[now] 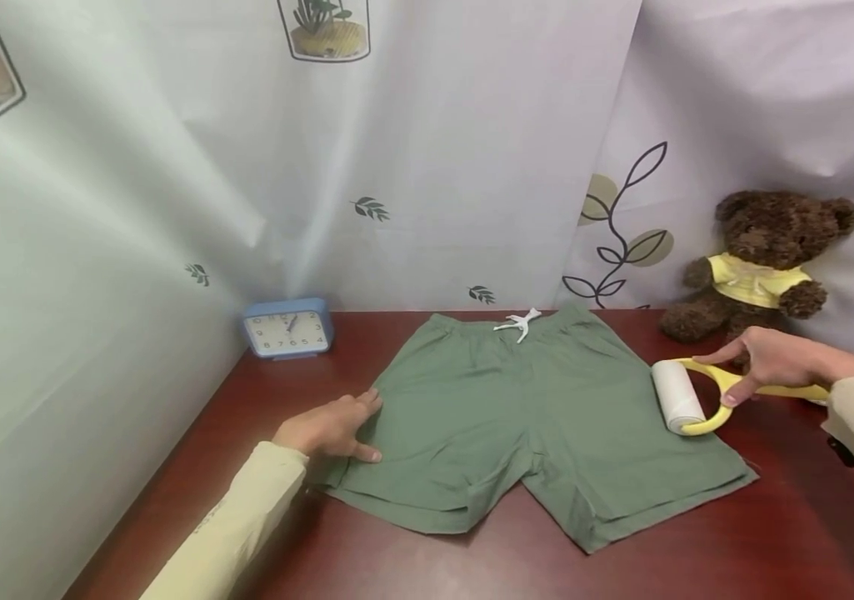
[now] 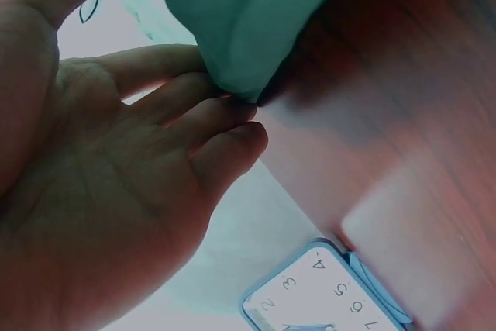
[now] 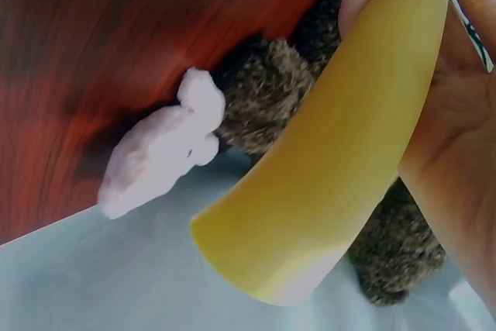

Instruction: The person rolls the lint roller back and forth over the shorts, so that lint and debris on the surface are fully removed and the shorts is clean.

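At left, the left grip [image 1: 335, 425], a bare hand, lies with fingers and thumb apart on the left edge of a pair of green shorts [image 1: 456, 408], clamped on nothing. The shorts lie spread in the middle of the reddish-brown surface [image 1: 471, 575], waistband at the far side, a white drawstring [image 1: 520, 323] at the waist, creases by the crotch and hems slightly doubled. The white cylinder of a yellow-framed lint roller [image 1: 677, 398] is over their right edge; the right grip [image 1: 779, 362] is clamped on its yellow frame.

The left wrist view shows the palm and the fingertips against the cloth, with the blue clock [image 1: 287, 329] cut off below; the head view shows that clock whole. The right wrist view adds the blunt end of the yellow handle [image 3: 333, 160] and a pale pink soft thing [image 3: 167, 141] near the brown teddy bear [image 1: 767, 237]; I cannot pick it out in the head view.

For room, surface shows between clock and shorts, then along the near side below the hems. The waistband lies close to the wall sheet [image 1: 434, 167]; bear and right grip crowd the right side
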Available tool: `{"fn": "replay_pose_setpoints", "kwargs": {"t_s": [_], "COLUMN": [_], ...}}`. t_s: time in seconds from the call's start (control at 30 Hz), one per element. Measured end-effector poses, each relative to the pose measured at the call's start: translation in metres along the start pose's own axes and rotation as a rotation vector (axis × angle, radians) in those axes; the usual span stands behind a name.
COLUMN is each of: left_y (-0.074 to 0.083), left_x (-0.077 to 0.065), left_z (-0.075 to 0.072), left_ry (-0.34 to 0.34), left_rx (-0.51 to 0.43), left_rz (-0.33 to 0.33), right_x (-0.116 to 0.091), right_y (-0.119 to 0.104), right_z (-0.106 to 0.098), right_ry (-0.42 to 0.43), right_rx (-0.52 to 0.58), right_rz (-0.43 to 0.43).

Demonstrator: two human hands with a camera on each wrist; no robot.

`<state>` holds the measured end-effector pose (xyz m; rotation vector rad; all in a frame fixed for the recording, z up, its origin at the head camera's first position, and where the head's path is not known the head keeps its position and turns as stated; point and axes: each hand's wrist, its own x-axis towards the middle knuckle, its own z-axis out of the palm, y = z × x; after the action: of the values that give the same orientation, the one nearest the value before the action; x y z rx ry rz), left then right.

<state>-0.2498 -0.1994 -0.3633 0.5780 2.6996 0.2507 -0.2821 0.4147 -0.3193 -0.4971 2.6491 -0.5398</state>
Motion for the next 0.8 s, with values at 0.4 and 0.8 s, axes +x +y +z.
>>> {"fn": "replay_pose_setpoints", "kwargs": {"t_s": [0.4, 0.8], "left_y": [-0.006, -0.015], "left_x": [-0.015, -0.048], "left_z": [0.005, 0.012], "left_ry": [0.019, 0.026], "left_rx": [-0.006, -0.055], "left_rz": [0.026, 0.066], "right_x": [-0.007, -0.007], "right_y": [-0.005, -0.052], "right_z": [0.002, 0.002], "right_ry": [0.029, 0.333], "right_rx": [-0.053, -0.127], "right_rz": [0.040, -0.021]}}
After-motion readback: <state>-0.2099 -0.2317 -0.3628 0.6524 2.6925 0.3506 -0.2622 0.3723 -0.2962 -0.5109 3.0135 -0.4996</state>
